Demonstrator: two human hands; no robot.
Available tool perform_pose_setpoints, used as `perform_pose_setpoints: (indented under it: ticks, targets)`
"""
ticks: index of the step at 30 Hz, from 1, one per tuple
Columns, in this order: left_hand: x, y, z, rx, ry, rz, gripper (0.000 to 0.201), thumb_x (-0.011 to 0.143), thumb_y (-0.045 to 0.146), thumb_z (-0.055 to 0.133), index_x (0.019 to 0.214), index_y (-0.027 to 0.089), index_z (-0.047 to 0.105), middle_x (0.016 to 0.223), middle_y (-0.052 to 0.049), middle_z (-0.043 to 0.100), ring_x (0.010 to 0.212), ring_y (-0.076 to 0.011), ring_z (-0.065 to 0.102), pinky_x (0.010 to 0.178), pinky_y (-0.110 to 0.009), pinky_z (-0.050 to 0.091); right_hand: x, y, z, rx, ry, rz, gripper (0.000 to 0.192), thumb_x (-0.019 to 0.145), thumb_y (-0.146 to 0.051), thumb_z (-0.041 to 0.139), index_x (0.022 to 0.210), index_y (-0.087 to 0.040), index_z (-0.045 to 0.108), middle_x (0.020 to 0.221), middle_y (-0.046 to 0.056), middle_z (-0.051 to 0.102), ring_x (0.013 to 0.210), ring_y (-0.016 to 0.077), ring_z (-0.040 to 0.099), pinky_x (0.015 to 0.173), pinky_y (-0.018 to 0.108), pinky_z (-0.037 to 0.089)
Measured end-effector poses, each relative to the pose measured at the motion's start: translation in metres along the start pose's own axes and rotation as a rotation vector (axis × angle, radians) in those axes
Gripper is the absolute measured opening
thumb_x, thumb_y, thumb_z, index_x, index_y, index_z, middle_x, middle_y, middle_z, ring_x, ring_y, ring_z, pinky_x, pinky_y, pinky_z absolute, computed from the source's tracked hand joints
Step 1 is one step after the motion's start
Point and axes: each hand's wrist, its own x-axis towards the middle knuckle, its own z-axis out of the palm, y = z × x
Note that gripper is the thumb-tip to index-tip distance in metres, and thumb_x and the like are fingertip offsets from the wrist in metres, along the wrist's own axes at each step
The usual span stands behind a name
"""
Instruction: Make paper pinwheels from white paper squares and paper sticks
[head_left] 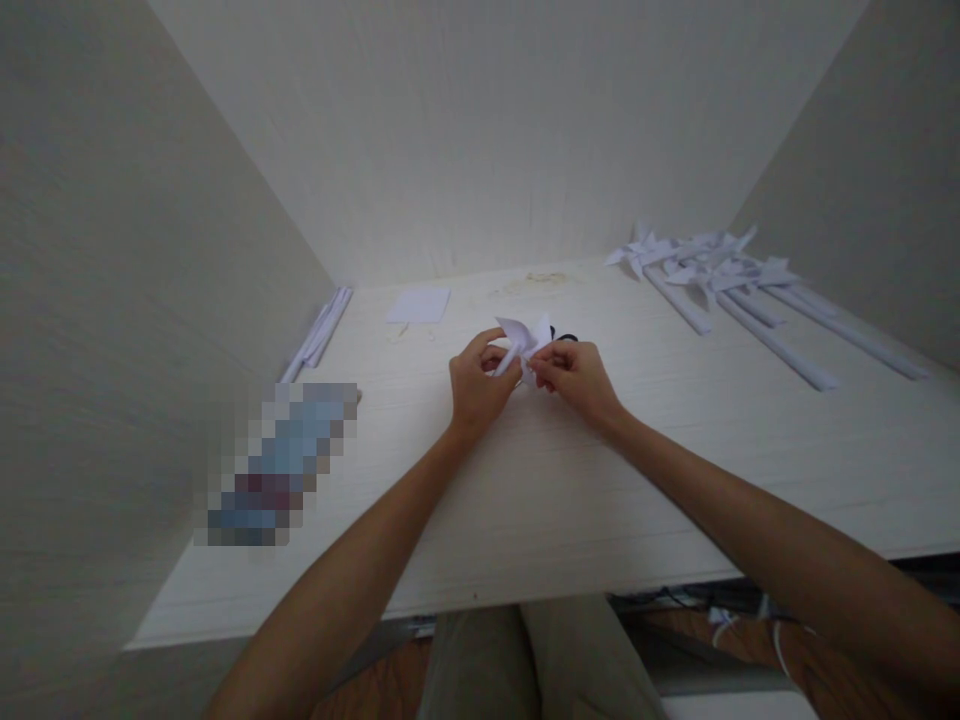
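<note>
A small white paper pinwheel (514,332) is held up over the middle of the table, its folded blades facing away to the upper right. My left hand (478,385) is closed round it from the left, thumb and fingers pressing on the folded paper. From the right, my right hand (576,378) pinches at the pinwheel's middle with thumb and forefinger; whatever tiny thing may be between those fingertips is too small to make out. Just behind my right hand show the black handles of what look like scissors (568,338), mostly hidden.
Several finished paper pinwheels on rolled paper sticks (780,335) lie at the back right. A white paper square (418,305) lies at the back left. Rolled paper sticks (324,330) rest by the left wall, near a blurred-out flat object (289,460). Wire-like bits (546,278) lie near the back wall.
</note>
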Motion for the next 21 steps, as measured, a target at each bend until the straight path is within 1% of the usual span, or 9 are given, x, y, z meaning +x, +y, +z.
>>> perform_pose_setpoints:
  ticks: [4,8,14,21]
  targets:
    - [0.0007,-0.0018,0.0017,-0.105,0.017,-0.071,0.031,0.058,0.011,0.058,0.089,0.015,0.054,0.060,0.002,0.063,0.053,-0.0089,0.058,0.051,-0.017,0.045,-0.0002,0.0018,-0.0001,-0.038,0.053,-0.058,0.013,0.066,-0.022,0.053,0.056,-0.014,0.057,0.046,-0.001,0.053,0.041,0.0074,0.044,0.041,0.020,0.033]
    - [0.0011,-0.0011,0.0024,-0.151,0.023,-0.104,0.030,0.058,0.011,0.058,0.087,0.015,0.054,0.059,0.002,0.062,0.052,-0.0086,0.058,0.050,-0.017,0.044,-0.0021,0.0011,0.0002,-0.083,0.089,-0.102,0.013,0.067,-0.020,0.052,0.058,-0.014,0.059,0.048,0.000,0.054,0.044,0.0085,0.046,0.044,0.021,0.036]
    - [0.0013,0.0013,0.0027,-0.169,0.042,-0.136,0.029,0.056,0.010,0.058,0.085,0.015,0.054,0.057,0.003,0.061,0.051,-0.0084,0.057,0.049,-0.017,0.044,-0.0043,0.0008,0.0004,-0.159,0.122,-0.162,0.012,0.068,-0.018,0.052,0.062,-0.014,0.061,0.053,0.001,0.057,0.048,0.0094,0.048,0.048,0.022,0.037]
    - [0.0027,-0.0001,0.0030,-0.140,0.051,-0.148,0.029,0.057,0.011,0.058,0.085,0.014,0.054,0.057,0.002,0.060,0.050,-0.0088,0.057,0.047,-0.017,0.043,-0.0046,0.0027,0.0002,-0.203,0.128,-0.168,0.013,0.069,-0.019,0.050,0.065,-0.014,0.062,0.055,0.001,0.057,0.049,0.0103,0.048,0.049,0.023,0.036]
